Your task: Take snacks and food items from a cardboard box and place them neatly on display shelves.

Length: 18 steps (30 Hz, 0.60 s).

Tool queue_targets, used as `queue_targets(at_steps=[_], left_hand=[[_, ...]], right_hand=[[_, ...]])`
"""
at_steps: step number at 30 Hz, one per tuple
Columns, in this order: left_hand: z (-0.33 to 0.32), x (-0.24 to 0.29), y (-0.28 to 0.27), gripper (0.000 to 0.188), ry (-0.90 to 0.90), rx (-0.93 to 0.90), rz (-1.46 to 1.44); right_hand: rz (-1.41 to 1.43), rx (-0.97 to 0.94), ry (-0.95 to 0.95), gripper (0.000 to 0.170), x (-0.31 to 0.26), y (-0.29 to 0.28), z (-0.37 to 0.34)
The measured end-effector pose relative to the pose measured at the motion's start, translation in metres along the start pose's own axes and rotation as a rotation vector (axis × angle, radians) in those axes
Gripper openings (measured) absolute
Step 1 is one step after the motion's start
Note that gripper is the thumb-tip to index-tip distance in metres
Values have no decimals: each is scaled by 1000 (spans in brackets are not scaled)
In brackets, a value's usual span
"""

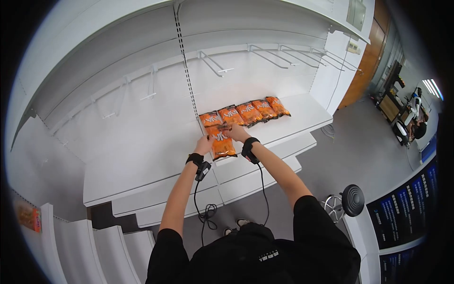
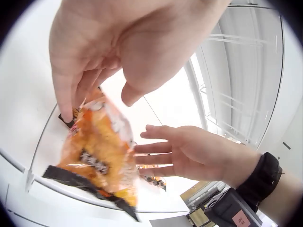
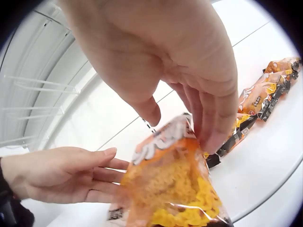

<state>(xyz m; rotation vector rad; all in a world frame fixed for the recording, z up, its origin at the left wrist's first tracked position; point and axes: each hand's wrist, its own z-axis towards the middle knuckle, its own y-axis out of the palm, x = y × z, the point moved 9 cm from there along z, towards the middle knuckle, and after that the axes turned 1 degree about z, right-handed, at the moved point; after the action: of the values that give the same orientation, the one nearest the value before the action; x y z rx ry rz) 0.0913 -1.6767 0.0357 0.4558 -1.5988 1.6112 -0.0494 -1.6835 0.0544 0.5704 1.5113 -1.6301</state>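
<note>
An orange snack bag (image 1: 222, 145) with dark end seams and yellow snacks showing through stands out toward the shelf's front edge, before the leftmost bag of a row. My left hand (image 1: 204, 145) is at its left side and my right hand (image 1: 237, 132) at its upper right. Seen from the left wrist, the left fingers (image 2: 71, 94) reach down to the bag's edge, the thumb apart from it. Straight right fingers touch its other side. The right wrist view shows the right fingertips right at the bag's edge, with that thumb also held away.
Several matching orange bags (image 1: 249, 113) lie side by side along the white shelf (image 1: 142, 156). Metal display hooks (image 1: 213, 64) stick out from the back panel above. Lower shelf steps (image 1: 265, 168) descend in front. A round black stool (image 1: 353, 200) stands on the right; cables hang from both wrists.
</note>
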Motion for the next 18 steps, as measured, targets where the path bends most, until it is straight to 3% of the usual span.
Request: queue_targets(at_steps=[1,2,6,9,11,14,16,18], left_hand=[[-1,-1,8,44,5,-16,-8],[-3,-3,14,44,4,-9,-2],[-5,-24,47,34,-58,-156,48],[0,-28,58,29,-87,-169,56],[2,-28,63,26,-109,-154,68],[0,-40,79,25,-146,-103,29],[-5,-16,83,24,-82,-24,-92],[-14,24,77,25,-156,-26,-138]], right_hand=[[-233,-25,27,29,-9,-1,-5],[-228,-86,125,32,-9,-3,-19],[-206,-61,60,34,20,17,-10],[-324,-205,85,34,31,33,-7],[-167,-69,104,33,59,42,0],[-92,-15,166,32,52,29,-18],[-24,2,186,31,61,22,-24],[-26,131,115,28,69,11,-21]])
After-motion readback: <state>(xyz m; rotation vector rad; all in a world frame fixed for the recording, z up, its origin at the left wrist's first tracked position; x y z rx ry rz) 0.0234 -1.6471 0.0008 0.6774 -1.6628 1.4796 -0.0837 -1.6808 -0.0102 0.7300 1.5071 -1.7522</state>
